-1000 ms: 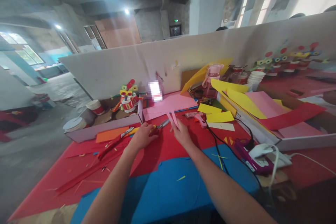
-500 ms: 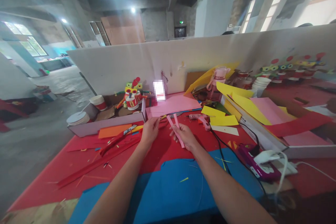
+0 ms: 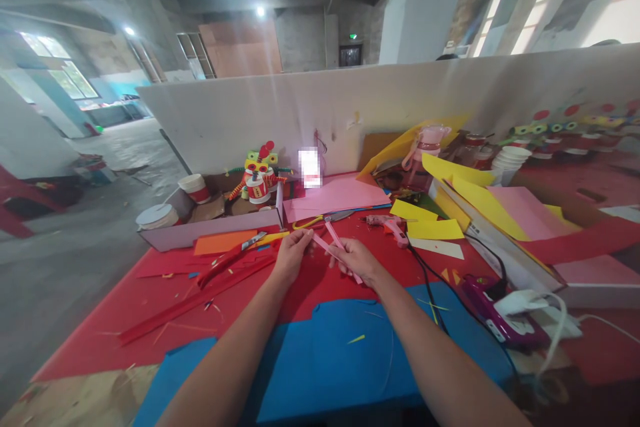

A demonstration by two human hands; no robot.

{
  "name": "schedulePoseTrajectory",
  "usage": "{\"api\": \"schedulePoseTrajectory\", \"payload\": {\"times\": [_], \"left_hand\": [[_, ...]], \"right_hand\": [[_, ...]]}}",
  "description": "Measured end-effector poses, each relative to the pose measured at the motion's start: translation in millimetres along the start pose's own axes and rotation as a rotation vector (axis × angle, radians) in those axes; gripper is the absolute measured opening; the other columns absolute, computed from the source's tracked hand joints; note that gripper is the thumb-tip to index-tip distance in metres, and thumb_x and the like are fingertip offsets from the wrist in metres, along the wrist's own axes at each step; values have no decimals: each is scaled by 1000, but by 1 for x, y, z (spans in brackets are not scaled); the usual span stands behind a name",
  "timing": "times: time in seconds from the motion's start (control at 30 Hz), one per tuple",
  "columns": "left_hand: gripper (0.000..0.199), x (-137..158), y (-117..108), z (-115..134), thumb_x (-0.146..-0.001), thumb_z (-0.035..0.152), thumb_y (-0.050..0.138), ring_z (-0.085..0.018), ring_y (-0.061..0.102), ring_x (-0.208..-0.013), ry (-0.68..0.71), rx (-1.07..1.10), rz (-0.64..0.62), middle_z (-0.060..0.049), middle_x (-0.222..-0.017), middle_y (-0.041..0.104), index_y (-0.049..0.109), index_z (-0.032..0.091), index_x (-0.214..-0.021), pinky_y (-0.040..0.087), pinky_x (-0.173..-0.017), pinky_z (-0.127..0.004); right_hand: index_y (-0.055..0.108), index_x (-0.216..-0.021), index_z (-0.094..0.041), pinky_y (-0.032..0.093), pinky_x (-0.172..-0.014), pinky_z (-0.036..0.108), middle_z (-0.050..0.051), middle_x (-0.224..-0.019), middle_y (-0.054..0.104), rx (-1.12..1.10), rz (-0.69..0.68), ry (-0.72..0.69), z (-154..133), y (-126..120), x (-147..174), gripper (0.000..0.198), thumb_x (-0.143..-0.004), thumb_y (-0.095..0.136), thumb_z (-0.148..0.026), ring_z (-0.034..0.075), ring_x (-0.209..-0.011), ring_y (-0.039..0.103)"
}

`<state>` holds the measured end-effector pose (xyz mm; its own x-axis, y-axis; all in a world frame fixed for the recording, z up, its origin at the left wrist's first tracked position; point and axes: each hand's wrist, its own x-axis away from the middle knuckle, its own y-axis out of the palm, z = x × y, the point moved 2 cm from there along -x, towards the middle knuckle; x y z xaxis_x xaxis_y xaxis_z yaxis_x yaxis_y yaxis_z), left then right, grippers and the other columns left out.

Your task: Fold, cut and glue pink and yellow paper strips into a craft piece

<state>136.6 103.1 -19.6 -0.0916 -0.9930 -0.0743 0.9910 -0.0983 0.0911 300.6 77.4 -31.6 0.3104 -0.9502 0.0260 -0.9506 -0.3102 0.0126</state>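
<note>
Two narrow pink paper strips (image 3: 334,235) fan out from my right hand (image 3: 356,260), whose fingers are closed on them. My left hand (image 3: 295,250) pinches the far end of the left strip, so that strip spans both hands. The other strip points up and away, its tip free. Both hands hover over the red table covering (image 3: 310,297). Just beyond them lie yellow-handled scissors (image 3: 311,221), partly hidden near the blades. To the right rests a pink glue gun (image 3: 393,227) with a dark cord.
A utility knife (image 3: 254,241) and red strips lie at left. Behind stands a box (image 3: 215,235) with cup robots (image 3: 259,180). Pink sheets (image 3: 340,195), yellow cards (image 3: 435,229) and a purple power strip (image 3: 500,313) surround the hands. Blue sheets (image 3: 345,360) cover the front.
My left hand, apart from the strips before, now grips the end of one. That strip has swung left, widening the fan. The whole view has shifted slightly.
</note>
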Motion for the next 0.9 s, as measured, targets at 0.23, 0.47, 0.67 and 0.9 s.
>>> {"api": "schedulePoseTrajectory", "payload": {"times": [0.23, 0.47, 0.67, 0.9], "left_hand": [[35, -1, -7, 3, -65, 45, 74, -7, 50, -46, 31, 90, 99, 2, -59, 61, 58, 15, -71, 43, -48, -20], [26, -2, -19, 12, -66, 37, 72, -6, 47, -43, 112, 119, 205, 4, -53, 57, 59, 15, -68, 38, -44, -18], [25, 0, -20, 16, -65, 34, 73, -7, 48, -43, 53, 115, 112, 4, -52, 56, 57, 16, -65, 39, -44, -20], [30, -3, 5, 5, -80, 44, 62, -14, 60, -58, 84, -189, -105, -5, -70, 69, 63, 14, -77, 47, -58, -26]], "right_hand": [[58, -73, -18, 31, -36, 17, -4, -48, 57, 173, 89, -31, 7, -15, -5, 27, -83, 54, -44, 8, -35, 44], [58, -87, -21, 40, -48, 24, 1, -65, 66, 467, 350, -70, 9, -31, -8, 21, -85, 52, -41, 15, -50, 58], [59, -115, -17, 48, -86, 43, 16, -113, 66, 808, 547, -341, 5, -30, -5, 33, -90, 47, -37, 30, -106, 61], [62, -113, -23, 49, -81, 33, 8, -95, 71, 583, 250, -471, -2, -5, -3, 30, -97, 39, -33, 21, -89, 66]]}}
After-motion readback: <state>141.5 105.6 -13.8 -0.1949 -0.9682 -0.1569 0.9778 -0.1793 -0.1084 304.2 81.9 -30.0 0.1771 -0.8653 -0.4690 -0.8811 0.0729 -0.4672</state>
